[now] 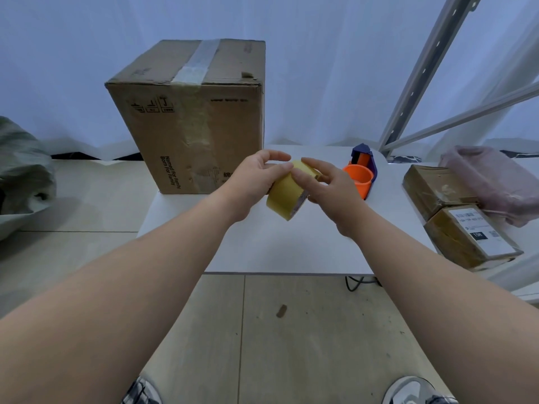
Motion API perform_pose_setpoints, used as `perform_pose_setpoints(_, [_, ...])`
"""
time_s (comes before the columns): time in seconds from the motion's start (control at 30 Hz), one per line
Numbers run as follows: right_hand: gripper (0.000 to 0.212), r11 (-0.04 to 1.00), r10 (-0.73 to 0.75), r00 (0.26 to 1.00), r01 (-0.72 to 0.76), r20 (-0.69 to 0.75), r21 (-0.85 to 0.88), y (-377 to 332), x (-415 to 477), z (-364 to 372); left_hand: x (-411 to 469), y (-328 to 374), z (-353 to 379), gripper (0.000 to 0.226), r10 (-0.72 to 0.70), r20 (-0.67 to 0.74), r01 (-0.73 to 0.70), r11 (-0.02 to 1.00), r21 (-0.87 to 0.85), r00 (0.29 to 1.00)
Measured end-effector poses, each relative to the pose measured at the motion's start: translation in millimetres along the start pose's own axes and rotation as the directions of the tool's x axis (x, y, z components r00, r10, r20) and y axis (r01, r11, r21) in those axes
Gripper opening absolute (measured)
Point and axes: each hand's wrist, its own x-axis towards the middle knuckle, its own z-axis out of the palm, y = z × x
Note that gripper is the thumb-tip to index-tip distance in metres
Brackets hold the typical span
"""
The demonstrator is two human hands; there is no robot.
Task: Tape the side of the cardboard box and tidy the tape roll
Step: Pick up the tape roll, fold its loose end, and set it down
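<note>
Head view: we hold the tape roll (287, 193) above the bench (291, 246), tilted, between both hands. Left hand (256, 179) grips its left rim; right hand (326, 185) closes over the top edge, fingertips (297, 172) on the tape face. Cardboard box (192, 121) stands just beyond the left hand; orange dispenser (360, 177) just beyond the right.

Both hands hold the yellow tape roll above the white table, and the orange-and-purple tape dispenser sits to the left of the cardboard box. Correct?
Not quite. In the head view, the tape dispenser sits right of the cardboard box. Both the left hand and right hand do hold the tape roll above the table.
</note>
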Motion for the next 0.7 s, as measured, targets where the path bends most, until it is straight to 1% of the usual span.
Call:
perform_pose_setpoints(0.1, [0.053,0.995,0.067,0.997,-0.070,0.032,0.071,4,2,1,1,-4,3,0.021,-0.011,-0.010,0.011,1.000,0.015,1.000])
perform_pose_setpoints(0.2, [0.060,0.983,0.130,0.988,-0.140,0.086,0.120,6,3,-2,0,-4,4,0.017,-0.018,0.031,0.017,0.998,0.055,0.999])
perform_pose_setpoints(0.23, [0.063,0.986,0.139,0.984,-0.147,0.113,0.074,5,2,-5,0,-5,4,0.017,-0.020,0.046,0.016,0.996,0.090,0.999])
perform_pose_setpoints(0.27, [0.065,0.991,0.133,0.981,-0.132,0.141,-0.018,5,1,-7,0,-5,4,0.019,-0.028,0.056,0.021,0.991,0.130,0.998])
perform_pose_setpoints(0.33, [0.067,0.976,0.080,0.977,-0.036,0.200,-0.213,4,-1,-8,0,-7,4,0.023,-0.054,0.065,0.043,0.985,0.168,0.996])
perform_pose_setpoints(0.4, [0.070,0.940,-0.023,0.974,0.098,0.227,-0.325,0,-1,-5,0,-9,3,0.026,-0.066,0.071,0.054,0.986,0.155,0.995])
perform_pose_setpoints(0.43, [0.072,0.905,-0.084,0.971,0.169,0.225,-0.392,-2,0,-2,0,-10,2,0.031,-0.065,0.074,0.053,0.986,0.157,0.995])
perform_pose_setpoints(0.5, [0.075,0.772,-0.184,0.963,0.266,0.198,-0.577,-6,3,6,3,-10,2,0.034,-0.045,0.080,0.028,0.978,0.205,0.996])
perform_pose_setpoints(0.57, [0.074,0.625,-0.254,0.956,0.280,0.150,-0.728,-9,4,13,5,-9,5,0.033,-0.015,0.063,-0.005,0.953,0.303,0.998])
perform_pose_setpoints(0.6, [0.075,0.587,-0.277,0.952,0.274,0.129,-0.762,-8,5,15,6,-9,7,0.033,0.002,0.049,-0.019,0.940,0.341,0.999])
perform_pose_setpoints(0.63, [0.074,0.579,-0.295,0.948,0.275,0.117,-0.767,-7,4,17,6,-9,9,0.033,0.014,0.040,-0.027,0.933,0.359,0.999])
perform_pose_setpoints(0.7, [0.072,0.603,-0.322,0.940,0.298,0.116,-0.740,-4,4,18,6,-9,10,0.032,0.022,0.026,-0.030,0.924,0.380,0.999])
